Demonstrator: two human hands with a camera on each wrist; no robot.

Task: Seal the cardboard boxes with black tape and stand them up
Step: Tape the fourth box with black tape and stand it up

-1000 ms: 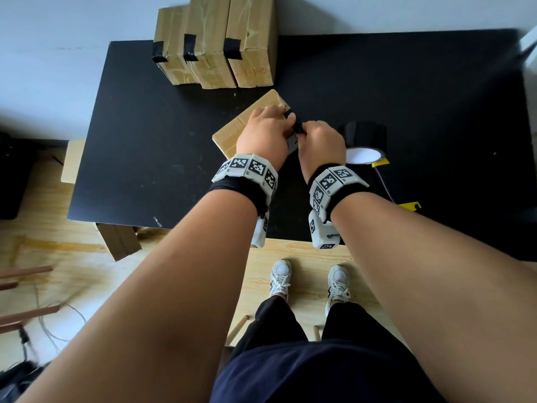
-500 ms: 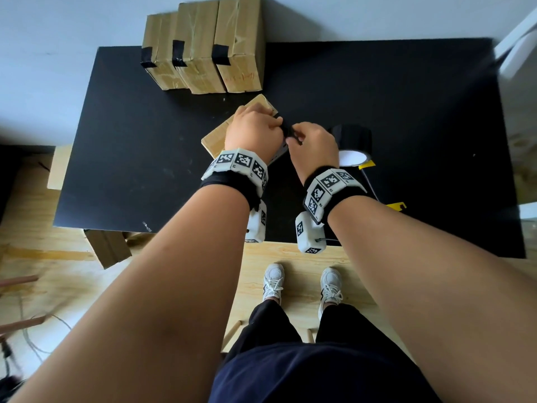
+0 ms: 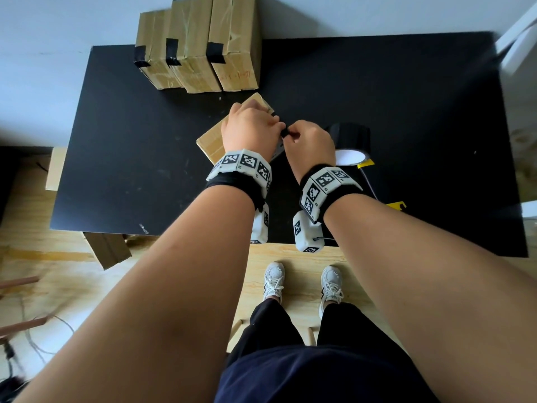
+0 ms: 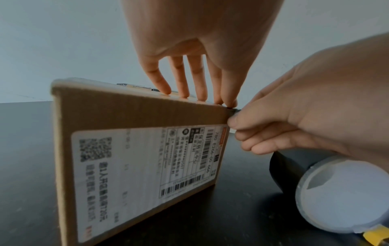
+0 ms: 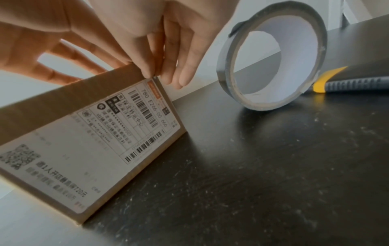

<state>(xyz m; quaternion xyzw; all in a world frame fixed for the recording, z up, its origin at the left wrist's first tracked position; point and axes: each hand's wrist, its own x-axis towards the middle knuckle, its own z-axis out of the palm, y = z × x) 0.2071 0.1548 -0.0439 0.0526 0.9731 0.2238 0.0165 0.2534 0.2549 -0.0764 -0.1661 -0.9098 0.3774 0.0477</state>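
A flat cardboard box with a shipping label stands on its long edge in the middle of the black table. My left hand lies over it, its straight fingertips pressing on the top edge. At the box's right corner my right hand pinches a short piece of black tape between thumb and forefinger. The black tape roll stands just right of my right hand. Three taped boxes stand upright at the table's back.
A yellow-tipped knife lies behind the tape roll. Another cardboard box sits on the floor under the table's front left corner. A white frame stands past the far right corner.
Both hands have stayed at the box's right corner with the tape between them. Only the head view has shifted a little.
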